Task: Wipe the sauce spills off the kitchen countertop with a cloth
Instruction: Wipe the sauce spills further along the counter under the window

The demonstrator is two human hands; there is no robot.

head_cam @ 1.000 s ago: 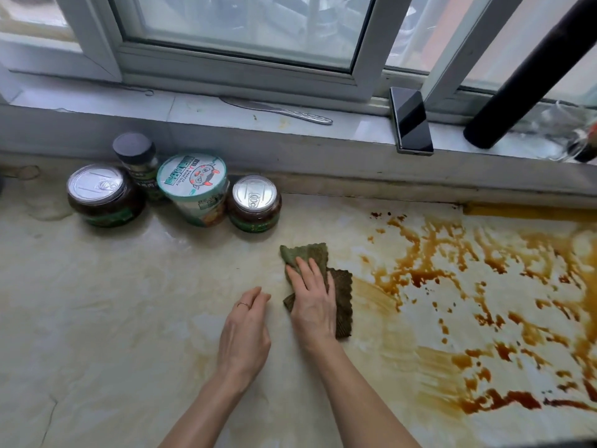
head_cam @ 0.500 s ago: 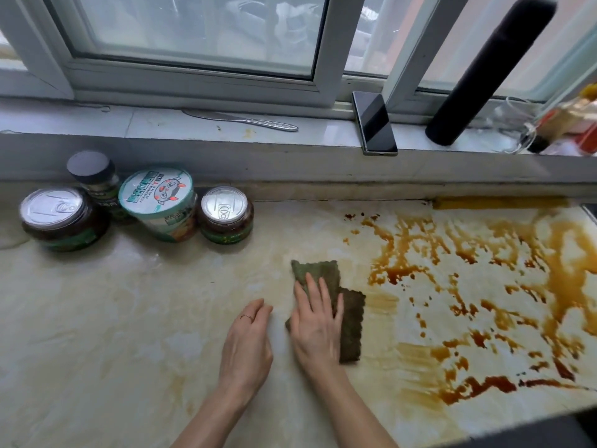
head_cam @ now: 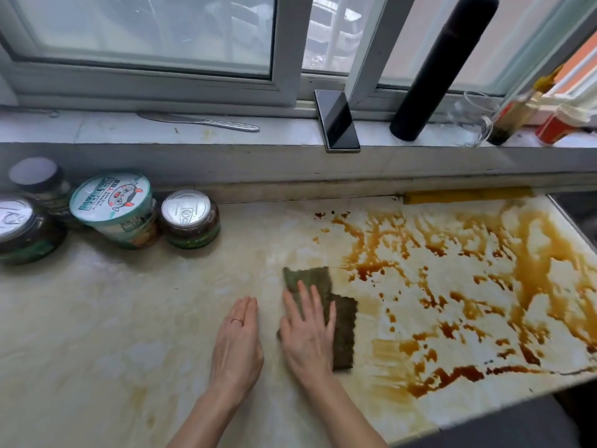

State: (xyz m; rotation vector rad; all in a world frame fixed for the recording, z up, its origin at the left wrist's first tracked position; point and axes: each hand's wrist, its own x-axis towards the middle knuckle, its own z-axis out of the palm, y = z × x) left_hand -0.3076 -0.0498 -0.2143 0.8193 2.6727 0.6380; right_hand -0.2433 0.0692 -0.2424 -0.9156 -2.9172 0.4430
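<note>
Now, mid-wipe, our right grip (head_cam: pixel 307 337) presses flat-fingered on the cloth (head_cam: pixel 344 331), left grip (head_cam: pixel 237 347) flat on the tabletop (head_cam: pixel 97 318); next we should sweep toward the right edge's sauce spills (head_cam: pixel 452 286).

We look at a white-framed sliding window (head_cam: pixel 284 43) whose hazy panes let in soft, even daylight. Under it runs a pale stone sill (head_cam: pixel 97 130). On it we see a table knife (head_cam: pixel 200 121) lying flat, a dark phone (head_cam: pixel 337 124) reaching the sill's front edge, a tall black cylinder (head_cam: pixel 442 66) and a clear glass (head_cam: pixel 475 121) to its right. Below the sill, a grey wall strip (head_cam: pixel 258 163) meets the pale marbled countertop (head_cam: pixel 97 318).
</note>
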